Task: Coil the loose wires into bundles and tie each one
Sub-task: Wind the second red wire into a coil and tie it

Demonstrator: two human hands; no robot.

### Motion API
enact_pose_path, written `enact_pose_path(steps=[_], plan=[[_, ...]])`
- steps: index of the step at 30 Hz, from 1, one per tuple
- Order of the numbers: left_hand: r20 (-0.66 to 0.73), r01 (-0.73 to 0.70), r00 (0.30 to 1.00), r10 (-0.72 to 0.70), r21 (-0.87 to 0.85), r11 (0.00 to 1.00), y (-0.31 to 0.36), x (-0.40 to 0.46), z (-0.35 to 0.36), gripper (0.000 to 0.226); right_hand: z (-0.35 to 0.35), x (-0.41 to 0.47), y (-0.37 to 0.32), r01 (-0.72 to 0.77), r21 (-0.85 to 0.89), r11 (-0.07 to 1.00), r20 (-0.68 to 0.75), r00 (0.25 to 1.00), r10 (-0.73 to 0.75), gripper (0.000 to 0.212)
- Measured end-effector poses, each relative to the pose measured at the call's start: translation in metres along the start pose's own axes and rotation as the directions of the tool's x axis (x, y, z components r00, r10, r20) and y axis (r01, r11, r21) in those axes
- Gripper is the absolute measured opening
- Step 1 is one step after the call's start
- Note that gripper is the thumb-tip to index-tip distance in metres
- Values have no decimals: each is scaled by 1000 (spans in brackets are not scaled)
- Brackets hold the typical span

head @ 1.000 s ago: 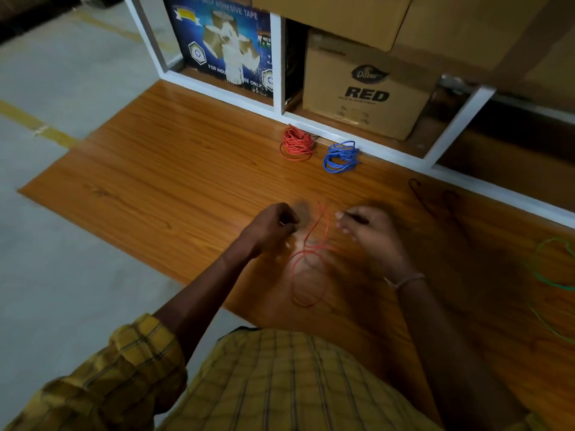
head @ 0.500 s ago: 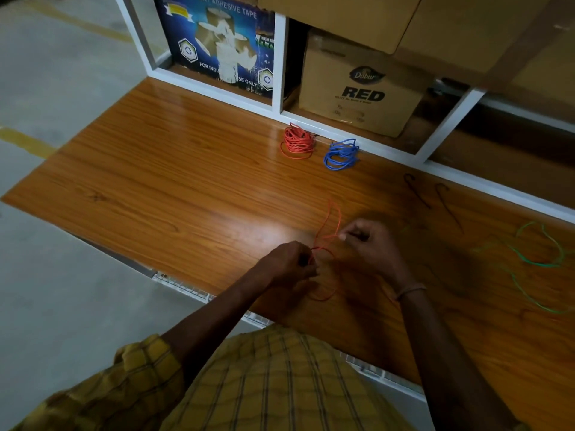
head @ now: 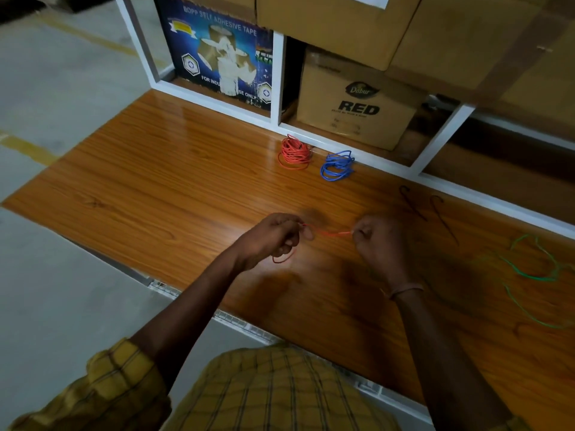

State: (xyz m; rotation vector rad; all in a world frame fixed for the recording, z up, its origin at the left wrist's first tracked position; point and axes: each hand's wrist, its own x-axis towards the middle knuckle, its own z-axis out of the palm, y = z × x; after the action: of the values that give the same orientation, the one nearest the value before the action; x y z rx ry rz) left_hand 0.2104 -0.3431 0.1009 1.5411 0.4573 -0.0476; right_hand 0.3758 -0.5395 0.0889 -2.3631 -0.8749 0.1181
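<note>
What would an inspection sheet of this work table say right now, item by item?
Surface: glossy wooden table, dim light.
Job's things: a red wire stretched between both hands, a loop of it hanging below the left; a red bundle and a blue bundle already coiled near the shelf; a loose green wire and thin dark wires lying uncoiled at the right.
Clutter: nothing seen.
Hands: left hand and right hand each pinch the red wire.
Cables: nothing seen beyond the job's wires.
Surroundings: white shelf frame holding a tape carton and a cardboard box; concrete floor.
</note>
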Motion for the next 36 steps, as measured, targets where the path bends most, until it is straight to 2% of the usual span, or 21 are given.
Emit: enact_pose_path(steps=[2, 4, 7, 11, 13, 16, 18, 21, 24, 25, 27, 29, 30, 32, 33, 36], plan=[[52, 29, 998, -30, 18, 999, 13, 4, 6, 36, -9, 4, -5, 113, -117, 987, 27, 993, -111, 19], [112, 29, 993, -33, 39, 999, 25, 7, 13, 34, -21, 5, -12, 214, -146, 966, 54, 977, -208, 40], [169, 22, 986, -18, -24, 999, 39, 13, 23, 33, -31, 2, -14, 271, 83, 959, 166, 945, -282, 46], [173, -19, 983, 61, -235, 972, 52, 15, 31, 30, -31, 4, -4, 144, 303, 942, 284, 930, -233, 3], [137, -61, 984, 117, -357, 932, 54, 13, 32, 27, -31, 8, 0, 46, 440, 897, 257, 950, -175, 9], [95, -158, 972, 214, -407, 900, 55, 8, 31, 31, -35, 21, 4, -111, 538, 835, 236, 971, -23, 16], [105, -208, 958, 267, -387, 898, 55, 4, 32, 32, -37, 28, 3, -210, 563, 800, 275, 960, 58, 23], [156, -266, 932, 328, -321, 909, 54, 1, 33, 28, -41, 33, -4, -369, 638, 676, 373, 916, 148, 37], [191, -270, 918, 349, -343, 899, 50, 0, 36, 35, -37, 38, -6, -443, 647, 621, 431, 884, 183, 42], [203, -264, 913, 353, -366, 893, 49, 0, 37, 43, -34, 39, -6, -434, 644, 630, 421, 889, 182, 39], [238, -238, 901, 363, -429, 871, 50, 1, 41, 57, -26, 40, -4, -321, 562, 762, 366, 923, 120, 33], [248, -208, 893, 376, -514, 832, 54, 4, 43, 62, -18, 37, 1, -100, 382, 919, 310, 950, -25, 24], [237, -195, 894, 380, -558, 806, 57, 6, 44, 61, -15, 33, 3, 17, 285, 958, 293, 950, -104, 19], [151, -195, 922, 358, -616, 763, 60, 12, 46, 56, -9, 22, 6, 222, 75, 972, 231, 945, -233, 15], [80, -213, 940, 333, -625, 751, 61, 18, 47, 52, -8, 16, 5, 281, 41, 959, 222, 933, -283, 19], [-128, -275, 959, 251, -630, 727, 59, 36, 47, 42, -18, -2, -8, 257, 230, 939, 286, 904, -318, 22]])
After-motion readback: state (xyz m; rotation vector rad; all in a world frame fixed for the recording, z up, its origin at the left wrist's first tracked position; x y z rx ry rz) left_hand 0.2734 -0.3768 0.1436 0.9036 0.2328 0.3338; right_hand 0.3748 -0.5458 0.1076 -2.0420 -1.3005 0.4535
